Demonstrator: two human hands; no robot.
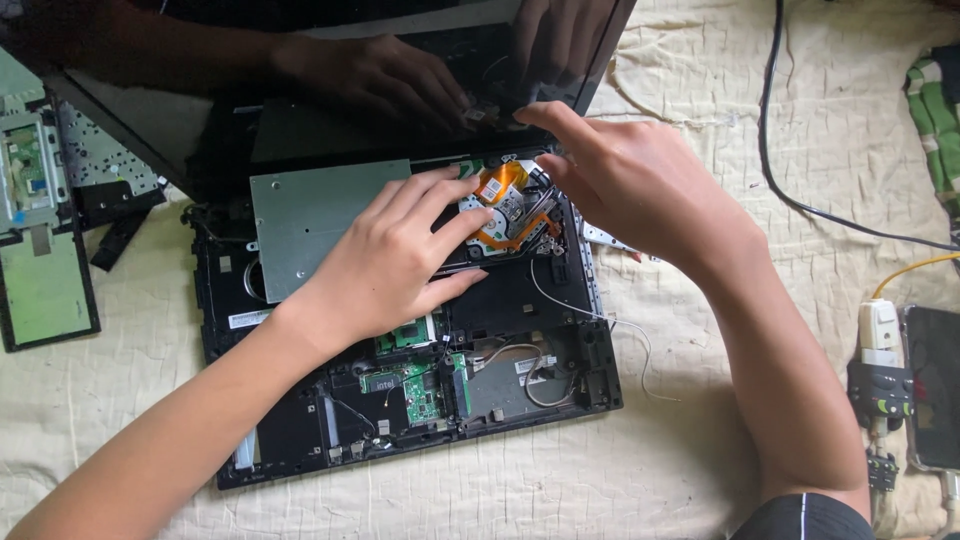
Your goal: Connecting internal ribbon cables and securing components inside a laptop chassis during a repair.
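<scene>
Cream, wrinkled cloth (700, 440) covers the whole work surface, and on it lies an opened laptop base (400, 330) with its black screen (330, 80) tilted back at the top, mirroring your 2 hands. Your left hand (400, 260) rests palm down over the middle of the base, fingers spread and loosely extended, their tips touching an orange flex cable (505, 185) and the metal-cased part under it — not gripping anything that shows. Your right hand (625, 180) comes in from the right edge of the base, fingers curled and pinched together at the hinge corner just beside that same orange cable; what the tips press or hold there is hidden, so you cannot tell. Left of your left hand a flat silver metal plate (310, 215) sits in the base, and below the hand lie green circuit boards (415, 385) with thin white and grey wires (600, 320) trailing right onto the cloth. At the far left lies a detached keyboard panel (45, 220), face down. On the right, a black cable (800, 200) crosses the cloth, and a phone (932, 385) lies near a white plug (878, 330) — well apart from your hands.
</scene>
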